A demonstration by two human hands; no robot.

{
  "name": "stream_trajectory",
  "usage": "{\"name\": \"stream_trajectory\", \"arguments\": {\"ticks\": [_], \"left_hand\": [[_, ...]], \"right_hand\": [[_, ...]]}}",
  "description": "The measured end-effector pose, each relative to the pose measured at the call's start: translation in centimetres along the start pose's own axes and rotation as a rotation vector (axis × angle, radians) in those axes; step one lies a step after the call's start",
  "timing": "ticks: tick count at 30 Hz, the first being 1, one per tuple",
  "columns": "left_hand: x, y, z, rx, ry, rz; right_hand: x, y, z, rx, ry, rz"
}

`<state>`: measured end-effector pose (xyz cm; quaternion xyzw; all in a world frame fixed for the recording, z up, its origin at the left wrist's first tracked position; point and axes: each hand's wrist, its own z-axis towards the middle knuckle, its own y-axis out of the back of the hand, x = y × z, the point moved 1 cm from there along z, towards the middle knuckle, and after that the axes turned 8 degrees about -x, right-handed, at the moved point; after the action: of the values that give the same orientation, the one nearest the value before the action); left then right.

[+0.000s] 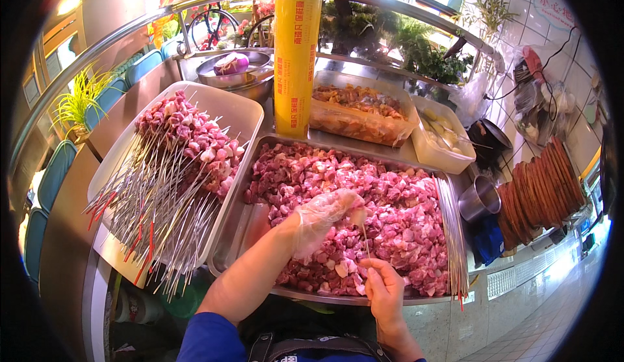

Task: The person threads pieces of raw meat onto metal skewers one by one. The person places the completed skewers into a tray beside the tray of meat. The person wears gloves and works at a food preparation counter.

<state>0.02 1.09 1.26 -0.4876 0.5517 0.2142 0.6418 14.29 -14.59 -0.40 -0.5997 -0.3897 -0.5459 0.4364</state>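
My left hand [324,218], in a clear plastic glove, holds pieces of raw meat around the upper part of a thin metal skewer [365,237]. Bare, my right hand [382,284] pinches the lower end of that skewer. Both are above a wide metal tray [229,245] heaped with cubed raw meat [409,206]. A bundle of bare metal skewers [451,235] lies along the tray's right side. To the left, a white plastic tub [251,113] holds many loaded meat skewers [195,142], their metal ends towards me, some red-tipped.
Behind the tray stand a yellow cling film box [295,69], a tub of marinated meat [358,130], a white container of pale pieces [448,159] and metal bowls with a red onion [231,64]. At right are a metal cup [479,198] and stacked brown discs [541,191].
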Motion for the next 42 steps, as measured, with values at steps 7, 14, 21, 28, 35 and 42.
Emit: {"name": "stream_trajectory", "arguments": {"ticks": [7, 14, 21, 28, 35, 42], "left_hand": [[-2.6, 6.5, 1.5, -0.389, -0.135, 1.544], [-0.7, 6.5, 1.9, -0.059, 0.264, 1.956], [-0.1, 7.6, 2.4, -0.410, 0.073, 0.561], [-2.1, 1.8, 0.0, -0.248, 0.035, -0.235], [-1.4, 1.5, 0.2, -0.168, -0.006, -0.265], [-0.2, 0.8, 0.5, -0.138, -0.057, -0.272]], "right_hand": [[-0.7, 0.3, 0.3, -0.052, 0.054, 0.065], [-0.8, 0.5, 0.3, -0.045, 0.029, 0.086], [-0.5, 1.0, 0.2, 0.110, -0.014, -0.029], [-0.5, 1.0, 0.4, 0.203, -0.029, -0.075], [-0.3, 0.8, 0.3, 0.191, -0.030, -0.069], [-0.2, 0.7, 0.4, 0.162, -0.044, -0.069]]}}
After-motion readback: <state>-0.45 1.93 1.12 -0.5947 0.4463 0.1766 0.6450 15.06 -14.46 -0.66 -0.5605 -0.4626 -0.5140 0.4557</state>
